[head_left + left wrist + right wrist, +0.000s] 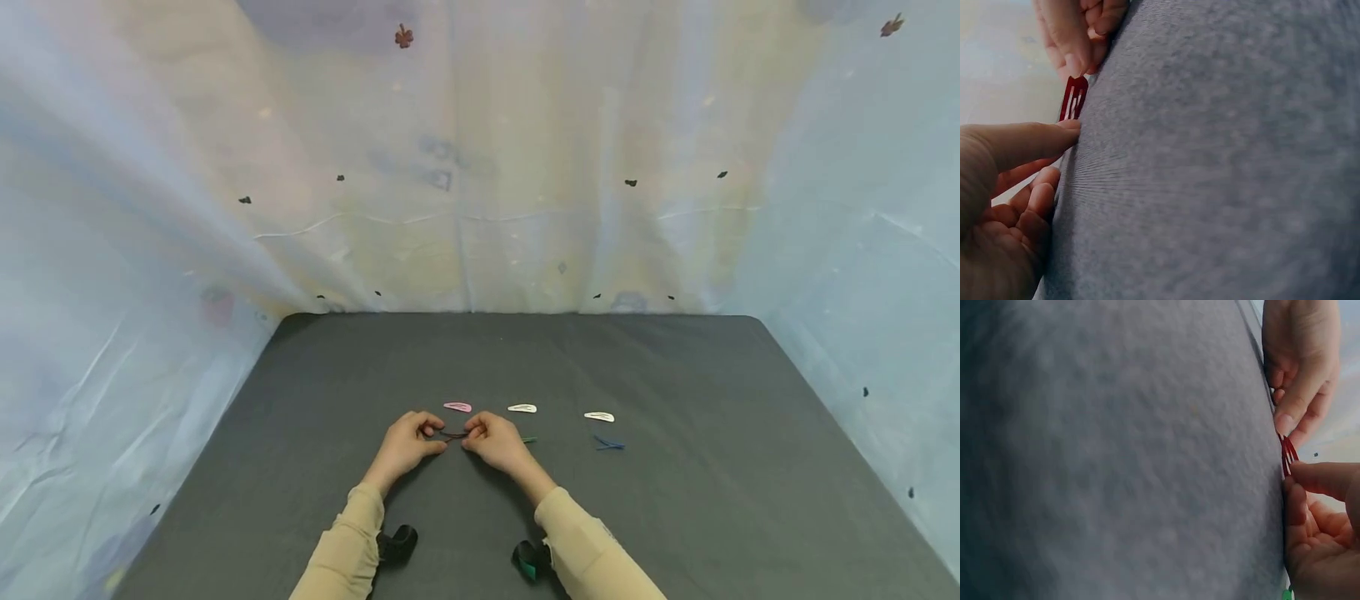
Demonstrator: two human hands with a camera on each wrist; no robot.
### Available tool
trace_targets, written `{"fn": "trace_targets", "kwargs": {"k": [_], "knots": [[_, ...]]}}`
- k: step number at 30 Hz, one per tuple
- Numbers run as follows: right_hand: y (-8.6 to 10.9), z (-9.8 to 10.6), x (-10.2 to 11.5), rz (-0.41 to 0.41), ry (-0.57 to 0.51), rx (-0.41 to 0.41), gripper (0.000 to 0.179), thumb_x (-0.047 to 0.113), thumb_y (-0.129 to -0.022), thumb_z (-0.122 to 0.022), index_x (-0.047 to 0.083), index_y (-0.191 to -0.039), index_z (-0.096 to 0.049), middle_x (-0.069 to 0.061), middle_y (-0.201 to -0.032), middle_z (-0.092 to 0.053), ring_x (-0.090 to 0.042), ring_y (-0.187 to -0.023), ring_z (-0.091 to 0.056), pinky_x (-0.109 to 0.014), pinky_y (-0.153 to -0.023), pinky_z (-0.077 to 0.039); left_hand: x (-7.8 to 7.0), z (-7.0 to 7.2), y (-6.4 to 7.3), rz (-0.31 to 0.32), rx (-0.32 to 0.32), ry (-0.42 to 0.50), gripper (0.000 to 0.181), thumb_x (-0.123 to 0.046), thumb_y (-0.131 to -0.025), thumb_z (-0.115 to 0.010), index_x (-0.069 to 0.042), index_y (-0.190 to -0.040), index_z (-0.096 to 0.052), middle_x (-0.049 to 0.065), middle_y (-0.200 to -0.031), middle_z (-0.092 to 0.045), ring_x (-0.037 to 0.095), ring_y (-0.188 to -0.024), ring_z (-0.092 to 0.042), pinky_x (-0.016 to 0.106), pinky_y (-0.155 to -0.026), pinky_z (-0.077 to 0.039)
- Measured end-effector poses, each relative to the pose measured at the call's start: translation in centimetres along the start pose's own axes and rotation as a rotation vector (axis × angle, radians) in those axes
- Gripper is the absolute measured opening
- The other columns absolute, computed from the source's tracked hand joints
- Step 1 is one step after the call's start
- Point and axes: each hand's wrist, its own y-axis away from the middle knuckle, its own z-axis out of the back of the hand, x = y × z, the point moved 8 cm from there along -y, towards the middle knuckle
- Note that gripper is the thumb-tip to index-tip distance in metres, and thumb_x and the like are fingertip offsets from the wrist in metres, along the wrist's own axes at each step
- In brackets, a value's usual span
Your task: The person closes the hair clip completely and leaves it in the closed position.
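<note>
Between my two hands is a dark red snap hair clip (454,435), held low over the dark cloth. My left hand (405,447) pinches one end with thumb and fingertips. At the other end my right hand (498,442) pinches it in the same way. The left wrist view shows the red clip's (1074,100) slotted face between the fingertips. In the right wrist view the clip (1289,454) is seen more from its edge, its thin strips slightly apart. A green clip (529,439) lies just beyond my right hand, partly hidden by it.
Behind my hands lie a pink clip (457,407), a cream clip (522,408) and a whitish clip (599,417) in a row. A blue clip (609,443) with spread strips lies to the right. Patterned curtains (465,167) border the dark table (675,517).
</note>
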Motion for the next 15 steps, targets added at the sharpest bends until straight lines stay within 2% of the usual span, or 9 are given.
{"fn": "trace_targets", "kwargs": {"k": [7,15], "knots": [[0.36,-0.04,0.85,0.067,0.14,-0.083,0.01,0.007,-0.076,-0.063,0.004,-0.086,-0.063,0.0,-0.073,-0.055,-0.006,-0.063,-0.044,-0.018,-0.057,-0.036,-0.23,0.11,0.53,0.012,-0.013,-0.017,0.015,-0.014,-0.075,-0.077,-0.012,-0.084,-0.065,0.001,-0.077,-0.051,0.01,-0.064,-0.042,0.02,-0.059,-0.034],[0.26,-0.45,1.15,0.088,0.205,-0.085,0.013,0.013,-0.08,-0.069,0.007,-0.08,-0.058,0.001,-0.07,-0.047,-0.007,-0.061,-0.04,-0.019,-0.055,-0.033,-0.74,0.38,0.25,-0.026,-0.056,-0.047,0.012,-0.016,-0.077,-0.074,-0.009,-0.08,-0.066,0.002,-0.074,-0.053,0.009,-0.063,-0.044,0.02,-0.058,-0.035]]}}
